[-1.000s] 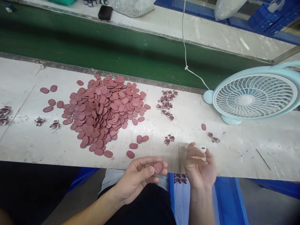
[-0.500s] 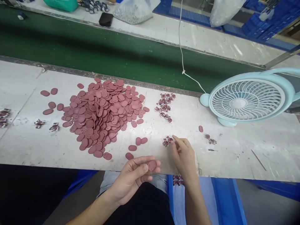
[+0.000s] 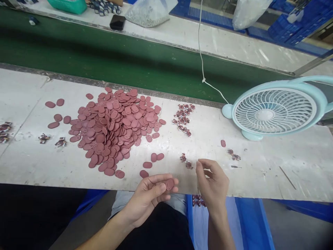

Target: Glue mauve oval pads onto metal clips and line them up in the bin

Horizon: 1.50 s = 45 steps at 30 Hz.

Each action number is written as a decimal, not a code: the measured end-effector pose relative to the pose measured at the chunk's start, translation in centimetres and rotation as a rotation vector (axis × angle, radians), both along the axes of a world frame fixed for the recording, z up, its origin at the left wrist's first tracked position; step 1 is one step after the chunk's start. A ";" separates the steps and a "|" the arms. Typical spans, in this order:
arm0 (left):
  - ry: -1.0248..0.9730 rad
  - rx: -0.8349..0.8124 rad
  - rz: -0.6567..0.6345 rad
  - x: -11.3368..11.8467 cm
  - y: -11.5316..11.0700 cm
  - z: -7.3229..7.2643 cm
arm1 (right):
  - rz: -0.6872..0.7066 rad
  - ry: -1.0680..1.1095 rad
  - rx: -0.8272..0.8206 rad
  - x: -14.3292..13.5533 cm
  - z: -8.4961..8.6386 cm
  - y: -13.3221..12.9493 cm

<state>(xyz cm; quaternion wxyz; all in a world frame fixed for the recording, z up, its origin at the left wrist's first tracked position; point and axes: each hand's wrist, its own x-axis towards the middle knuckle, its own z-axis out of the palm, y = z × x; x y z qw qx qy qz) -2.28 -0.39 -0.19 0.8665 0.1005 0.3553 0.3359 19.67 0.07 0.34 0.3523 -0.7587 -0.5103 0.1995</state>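
Note:
Between its thumb and fingers, my left hand (image 3: pixel 149 198) holds a dark red oval disc (image 3: pixel 170 184) over the table's front edge. My right hand (image 3: pixel 213 180) is to its right, thumb and forefinger pinched together; whatever lies between the tips is too small to make out. Just left of my right hand lies a small cluster of red and silver parts (image 3: pixel 186 161). A larger group of such parts (image 3: pixel 183 118) sits farther back. The big pile of red oval discs (image 3: pixel 111 125) spreads over the table's left half, with several loose discs (image 3: pixel 147 165) near my left hand.
A light blue fan (image 3: pixel 265 114) stands at the right, its cable running up. Below the table edge is a blue bin (image 3: pixel 253 222) with more small parts. A thin rod (image 3: pixel 287 177) lies front right. Across the green gap, a shelf (image 3: pixel 221 45) holds bags and a black box (image 3: pixel 117 22).
My right hand has moved right and slightly toward me, away from the small cluster, whose parts now lie differently. My left hand and its disc have barely moved.

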 end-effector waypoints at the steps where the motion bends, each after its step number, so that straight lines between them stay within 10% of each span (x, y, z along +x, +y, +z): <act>1: 0.006 -0.002 -0.002 0.0 0.0 0.0 | 0.029 -0.033 -0.019 0.1 -0.1 0.1; 16: 0.044 0.008 -0.015 -0.1 0.0 0.0 | 0.322 -0.161 -0.360 1.2 -0.1 0.4; 27: 0.049 0.009 -0.029 0.3 -0.3 0.3 | 0.286 0.996 0.091 -1.0 0.0 -3.7; 45: 0.066 0.305 -0.038 0.3 -0.7 0.1 | 0.279 0.861 -0.177 -4.0 3.5 -3.5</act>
